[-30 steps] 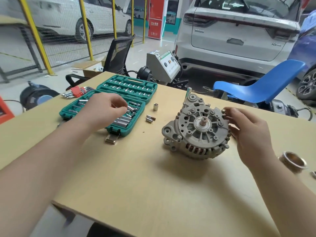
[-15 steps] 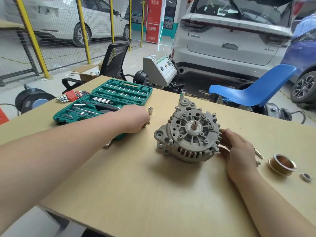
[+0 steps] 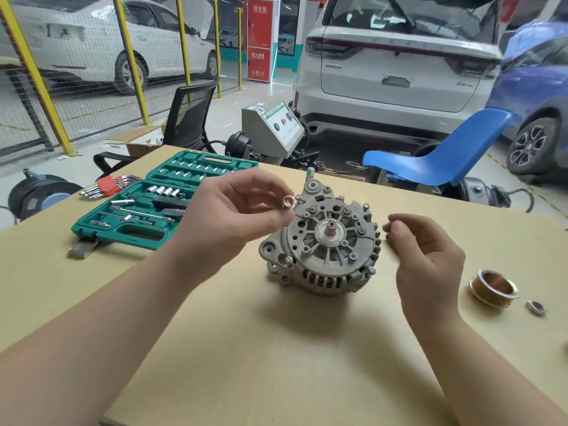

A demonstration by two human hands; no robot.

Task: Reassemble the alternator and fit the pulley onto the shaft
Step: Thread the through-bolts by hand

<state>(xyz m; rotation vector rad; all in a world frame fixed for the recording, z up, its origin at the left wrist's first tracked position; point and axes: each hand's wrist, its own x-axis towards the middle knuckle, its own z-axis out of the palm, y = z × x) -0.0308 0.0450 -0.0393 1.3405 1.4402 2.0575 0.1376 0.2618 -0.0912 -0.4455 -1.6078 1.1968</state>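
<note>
Alternator [image 3: 319,244] at the table's [image 3: 276,348] middle, shaft [image 3: 331,232] facing up; left hand [image 3: 233,213] just left of it, raised above the table, pinching a small socket [image 3: 287,202] over the alternator's far-left edge; right hand [image 3: 427,256] just right of it. Socket set case [image 3: 159,204] lying open at far left on the table, hex keys [image 3: 107,186] left of the case at the table's edge. Pulley [image 3: 493,287] well right of the alternator, nut [image 3: 535,307] just near-right of the pulley; beyond the far edge, office chair [image 3: 187,118] to the left, tester box [image 3: 273,127] in the middle, plastic chair [image 3: 445,155] to the right.
</note>
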